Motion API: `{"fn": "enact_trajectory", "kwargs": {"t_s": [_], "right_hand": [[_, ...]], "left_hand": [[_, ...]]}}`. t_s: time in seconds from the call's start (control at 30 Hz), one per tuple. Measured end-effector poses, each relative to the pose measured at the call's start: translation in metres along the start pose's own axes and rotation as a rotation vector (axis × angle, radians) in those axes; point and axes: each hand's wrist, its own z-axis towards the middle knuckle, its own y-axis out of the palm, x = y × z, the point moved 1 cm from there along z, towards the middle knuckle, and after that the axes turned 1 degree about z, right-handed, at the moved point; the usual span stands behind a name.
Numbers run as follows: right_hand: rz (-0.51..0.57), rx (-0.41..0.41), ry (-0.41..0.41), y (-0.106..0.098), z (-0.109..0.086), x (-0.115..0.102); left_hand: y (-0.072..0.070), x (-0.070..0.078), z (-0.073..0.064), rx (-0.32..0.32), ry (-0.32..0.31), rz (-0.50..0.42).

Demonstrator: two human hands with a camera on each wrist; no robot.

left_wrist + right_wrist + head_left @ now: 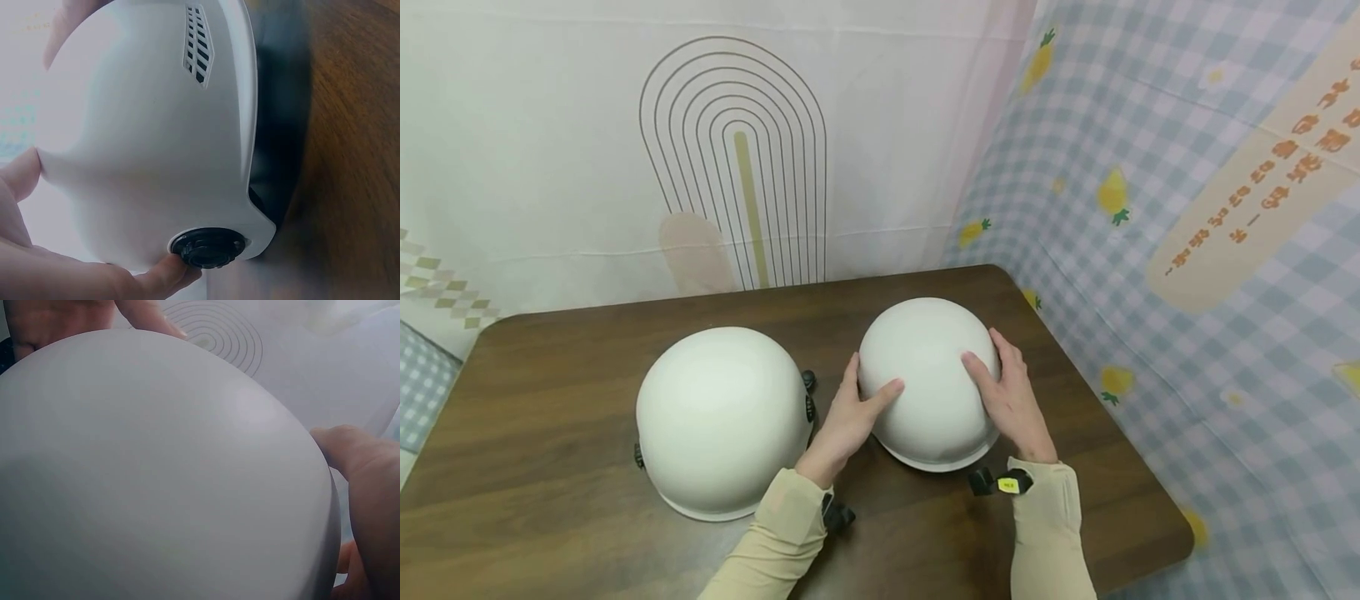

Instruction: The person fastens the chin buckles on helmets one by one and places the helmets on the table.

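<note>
A smooth white helmet [928, 383] is held between both hands, dome up, over the right part of the table. My left hand [850, 417] grips its left side, thumb lying on the shell. In the left wrist view the fingertips [167, 275] are at a round black knob [209, 245], and a slotted vent [199, 47] shows near the rim. On the opposite side my right hand [1011, 398] holds the shell, thumb on the dome and fingers wrapped down the side. In the right wrist view the dome [169, 462] fills most of the picture.
A second white helmet [722, 421] with black side fittings [809, 396] stands dome up on the brown wooden table [550, 375], left of the held one. Behind hangs a pale patterned cloth [887, 125]; a checked cloth [1150, 350] borders the table's right edge.
</note>
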Motion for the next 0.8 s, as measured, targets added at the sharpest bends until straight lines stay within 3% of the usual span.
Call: {"fn": "enact_trajectory", "kwargs": {"t_s": [0.8], "right_hand": [[0.069, 0.004, 0.021, 0.0025, 0.0023, 0.0083]], "left_hand": [[0.0039, 0.0011, 0.0006, 0.029, -0.012, 0.038]]}}
